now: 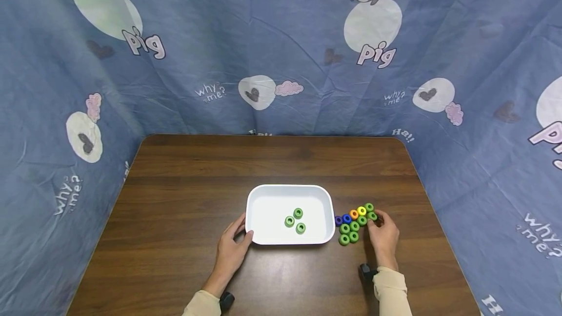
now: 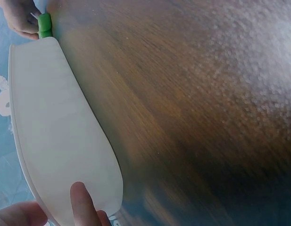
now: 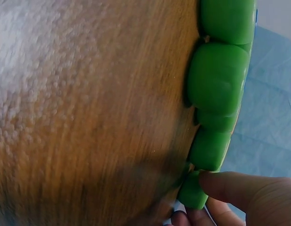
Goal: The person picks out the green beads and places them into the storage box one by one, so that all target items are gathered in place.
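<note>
Well, the green ring (image 1: 372,216) in play sat at the right end of a cluster, just beside the white tray (image 1: 325,240). The right hand (image 1: 385,239) pinched it between thumb and fingers, the grip nearly closed; whether the ring had left the surface (image 1: 184,194), I couldn't tell. Six more green rings (image 1: 354,230) lay next to it in an uneven double row. Along their far side ran one each of purple (image 1: 338,223), blue (image 1: 347,222), orange (image 1: 353,217) and yellow (image 1: 362,214), the purple one closest to the tray's right end.

Inside the tray, a little right of its middle, lay three green rings (image 1: 290,225), apart from one another. Judging by that, the sorting of pieces looked partway along: three within the walls, eleven outside, counting the pinched one, and none of the other colours inside.

At the tray's near left corner the left hand (image 1: 232,250) held on, its grip loosely spread, thumb on the near wall and fingers at the left end. Beyond the surface hung a blue printed cloth (image 1: 285,18).
</note>
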Demonstrator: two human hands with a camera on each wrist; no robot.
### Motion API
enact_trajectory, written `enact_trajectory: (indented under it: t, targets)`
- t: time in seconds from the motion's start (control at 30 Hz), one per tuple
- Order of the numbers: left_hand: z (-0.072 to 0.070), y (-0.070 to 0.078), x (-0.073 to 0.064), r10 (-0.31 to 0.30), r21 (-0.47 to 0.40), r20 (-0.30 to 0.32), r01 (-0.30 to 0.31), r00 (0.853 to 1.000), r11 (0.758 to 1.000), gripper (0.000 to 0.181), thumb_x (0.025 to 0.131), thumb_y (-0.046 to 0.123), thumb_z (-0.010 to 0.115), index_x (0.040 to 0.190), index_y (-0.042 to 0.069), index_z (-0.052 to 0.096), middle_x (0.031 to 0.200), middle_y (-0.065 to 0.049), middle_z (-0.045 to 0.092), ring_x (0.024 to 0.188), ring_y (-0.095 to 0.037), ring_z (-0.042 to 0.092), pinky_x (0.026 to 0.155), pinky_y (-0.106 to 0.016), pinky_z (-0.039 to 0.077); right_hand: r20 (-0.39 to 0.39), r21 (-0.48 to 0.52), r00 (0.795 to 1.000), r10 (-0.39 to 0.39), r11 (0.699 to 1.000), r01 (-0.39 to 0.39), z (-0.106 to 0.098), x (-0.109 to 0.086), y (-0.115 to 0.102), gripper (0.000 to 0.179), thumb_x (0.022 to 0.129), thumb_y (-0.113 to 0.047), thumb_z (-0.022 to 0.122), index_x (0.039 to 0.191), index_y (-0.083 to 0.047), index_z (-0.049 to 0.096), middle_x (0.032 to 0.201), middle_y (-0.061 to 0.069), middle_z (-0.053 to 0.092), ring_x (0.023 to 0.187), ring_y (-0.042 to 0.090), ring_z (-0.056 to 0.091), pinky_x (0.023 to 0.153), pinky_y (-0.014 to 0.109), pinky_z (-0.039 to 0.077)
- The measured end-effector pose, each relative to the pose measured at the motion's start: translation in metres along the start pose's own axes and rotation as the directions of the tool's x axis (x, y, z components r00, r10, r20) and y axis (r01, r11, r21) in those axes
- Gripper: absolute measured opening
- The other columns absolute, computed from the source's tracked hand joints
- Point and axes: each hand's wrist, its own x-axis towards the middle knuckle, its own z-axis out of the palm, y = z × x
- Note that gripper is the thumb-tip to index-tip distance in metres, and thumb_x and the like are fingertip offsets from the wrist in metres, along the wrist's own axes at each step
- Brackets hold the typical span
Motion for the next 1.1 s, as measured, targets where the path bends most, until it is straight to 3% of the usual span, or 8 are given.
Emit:
enact_trajectory:
  t: [1.1]
  targets:
    - [0.0008,-0.0036,0.0005,0.016,0.005,-0.004,-0.016,1.000,1.000,0.054,0.091,0.008,0.069,0.143,0.007,0.055,0.135,-0.014,0.064,0.123,-0.030,0.065,0.112,-0.050,0.043,-0.012,0.000,1.000,0.027,1.000,-0.027,0.0031,-0.0002,0.0007,0.036,0.092,-0.008,0.065,0.127,0.001,0.062,0.127,0.026,0.065,0.115,0.042,0.062,0.098,0.055,0.050]
